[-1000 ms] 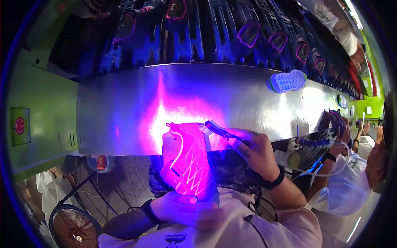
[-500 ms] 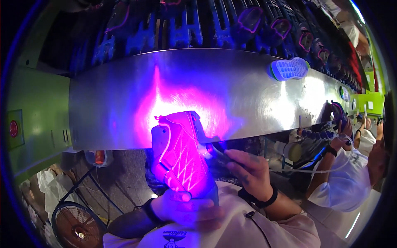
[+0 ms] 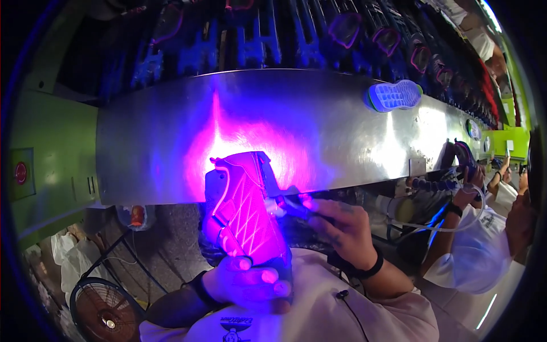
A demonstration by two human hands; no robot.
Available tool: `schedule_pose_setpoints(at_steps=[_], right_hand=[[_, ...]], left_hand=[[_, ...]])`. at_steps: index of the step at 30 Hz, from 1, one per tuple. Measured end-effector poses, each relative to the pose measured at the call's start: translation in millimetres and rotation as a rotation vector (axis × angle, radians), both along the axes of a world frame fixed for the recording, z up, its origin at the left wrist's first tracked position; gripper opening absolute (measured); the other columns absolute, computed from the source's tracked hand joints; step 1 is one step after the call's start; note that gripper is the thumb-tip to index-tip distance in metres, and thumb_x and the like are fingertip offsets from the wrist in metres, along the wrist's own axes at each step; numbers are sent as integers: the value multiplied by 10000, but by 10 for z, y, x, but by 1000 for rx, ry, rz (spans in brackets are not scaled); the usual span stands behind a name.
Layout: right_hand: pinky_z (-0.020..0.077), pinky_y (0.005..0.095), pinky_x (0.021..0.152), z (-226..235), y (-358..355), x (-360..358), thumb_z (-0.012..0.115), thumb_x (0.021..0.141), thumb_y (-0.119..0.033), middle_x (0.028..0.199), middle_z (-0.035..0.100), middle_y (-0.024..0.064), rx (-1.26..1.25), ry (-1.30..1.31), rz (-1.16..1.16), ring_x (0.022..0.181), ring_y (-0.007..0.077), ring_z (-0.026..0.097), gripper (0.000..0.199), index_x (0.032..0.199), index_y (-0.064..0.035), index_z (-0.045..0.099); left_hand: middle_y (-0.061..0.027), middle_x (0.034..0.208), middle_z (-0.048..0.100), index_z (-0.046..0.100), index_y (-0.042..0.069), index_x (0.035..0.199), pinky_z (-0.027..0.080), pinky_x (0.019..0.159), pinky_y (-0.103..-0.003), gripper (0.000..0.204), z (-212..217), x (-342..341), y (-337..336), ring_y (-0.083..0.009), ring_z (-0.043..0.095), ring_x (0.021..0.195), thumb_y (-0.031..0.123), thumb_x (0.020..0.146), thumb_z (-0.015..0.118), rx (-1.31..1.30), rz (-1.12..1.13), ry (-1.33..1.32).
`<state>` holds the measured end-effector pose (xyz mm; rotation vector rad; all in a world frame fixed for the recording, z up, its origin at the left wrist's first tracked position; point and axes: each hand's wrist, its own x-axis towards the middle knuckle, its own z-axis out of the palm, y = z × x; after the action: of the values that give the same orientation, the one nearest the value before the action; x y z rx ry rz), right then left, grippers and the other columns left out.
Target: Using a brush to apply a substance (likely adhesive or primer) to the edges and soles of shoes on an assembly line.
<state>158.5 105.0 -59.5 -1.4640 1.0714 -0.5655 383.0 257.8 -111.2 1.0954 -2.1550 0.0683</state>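
Under strong pink and violet light, a shoe upper [image 3: 250, 211] with criss-cross lines on its side is held at the near edge of the metal table. My left hand [image 3: 245, 285] is closed around its lower end, with the thumb along one side. My right hand [image 3: 345, 228] pinches a slim dark tool [image 3: 296, 208]. The tool's pale tip is at the right side of the shoe; glare hides what kind of tool it is and whether it touches.
A metal table [image 3: 148, 125] runs across in front of me. A shoe sole [image 3: 396, 96] lies on it at the right. Beyond is a dark rack [image 3: 256, 43] with several shoes. A fan [image 3: 108, 310] stands at lower left; a co-worker [image 3: 473, 233] is at right.
The shoe and my left hand have shifted slightly left. My right hand's fingers have moved along the tool, with a fingertip now in the pink light.
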Motion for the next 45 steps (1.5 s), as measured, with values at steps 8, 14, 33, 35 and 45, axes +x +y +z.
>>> schedule_pose_setpoints(at_steps=[8, 14, 33, 35, 45], right_hand=[[552, 382, 961, 412, 77, -239, 774, 925, -84, 1107, 783, 150, -171, 48, 103, 998, 276, 754, 301, 1223, -44, 759], [553, 401, 962, 615, 131, -352, 795, 899, -82, 1102, 781, 161, -209, 71, 73, 1028, 307, 762, 319, 1215, -49, 764], [577, 405, 780, 975, -180, -342, 772, 816, 53, 1099, 741, 208, -830, 99, 2, 876, 351, 722, 425, 1237, 22, 722], [577, 402, 773, 1013, -289, -293, 768, 816, 60, 1098, 742, 209, -851, 106, 8, 880, 345, 723, 425, 1236, 20, 721], [576, 424, 806, 688, -631, 11, 739, 849, 59, 1110, 739, 247, -840, -46, 5, 918, 374, 733, 415, 1260, 20, 701]], left_hand=[[-92, 1714, 255, 170, 112, 1685, 220, 1260, -509, 672, 0, -205, -402, -327, 337, 1515, 351, 1098, 393, -150, -2, 320], [-363, 1573, 362, 283, -123, 1539, 457, 1099, -570, 596, 176, -80, -147, -479, 574, 1263, 215, 1061, 395, 358, 37, 168], [-493, 1533, 322, 286, -203, 1519, 510, 941, -636, 764, 1240, -336, -1276, -623, 542, 1266, 112, 940, 673, 327, 316, 276], [-470, 1566, 297, 264, -187, 1546, 501, 968, -620, 827, 1262, -282, -1405, -595, 543, 1277, 96, 895, 689, 322, 278, 320], [-358, 1628, 289, 175, -126, 1611, 397, 1129, -555, 1011, 1587, 130, -1725, -499, 465, 1400, 75, 794, 735, 602, 245, 395]])
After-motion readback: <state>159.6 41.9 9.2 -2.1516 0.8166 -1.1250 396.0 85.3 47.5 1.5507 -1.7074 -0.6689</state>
